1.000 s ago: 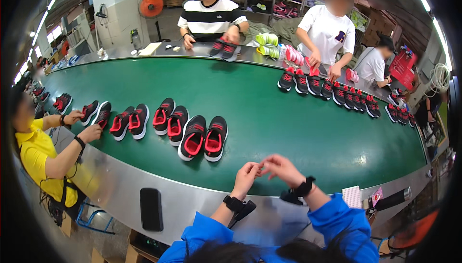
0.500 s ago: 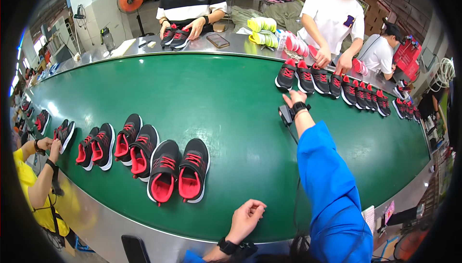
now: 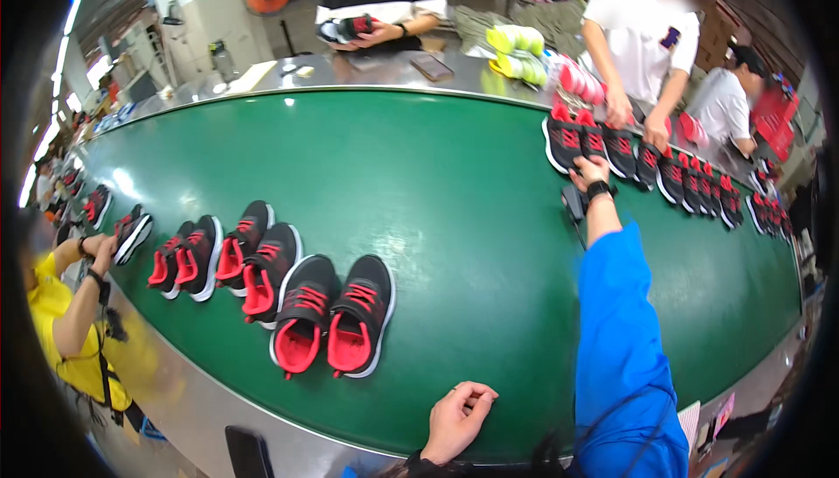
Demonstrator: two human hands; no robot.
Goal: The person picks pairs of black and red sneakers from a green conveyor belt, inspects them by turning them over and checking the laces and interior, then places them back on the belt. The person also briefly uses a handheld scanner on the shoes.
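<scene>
My right arm, in a blue sleeve, reaches far across the green table. Its hand [image 3: 591, 171] closes on the toe of a black sneaker [image 3: 592, 140] with red laces, second in the far row. Beside that one stands another black and red sneaker [image 3: 564, 139], its toe close to my fingers. My left hand [image 3: 461, 419] rests near the front edge with loosely curled fingers and nothing visible in them. To its upper left sits a pair of the same kind, a left sneaker [image 3: 306, 303] and a right sneaker [image 3: 363, 316], heels toward me.
More black and red sneakers [image 3: 197, 259] stand at the left, where a person in yellow holds a sneaker [image 3: 133, 235]. Across the green tabletop [image 3: 454, 216], two people handle shoes. Neon yellow shoes [image 3: 520, 54] lie at the back. A black phone [image 3: 249, 452] lies on the metal edge.
My right hand has moved forward onto a sneaker's toe. The person in stripes has lifted shoes off the far counter. The whole view has shifted slightly.
</scene>
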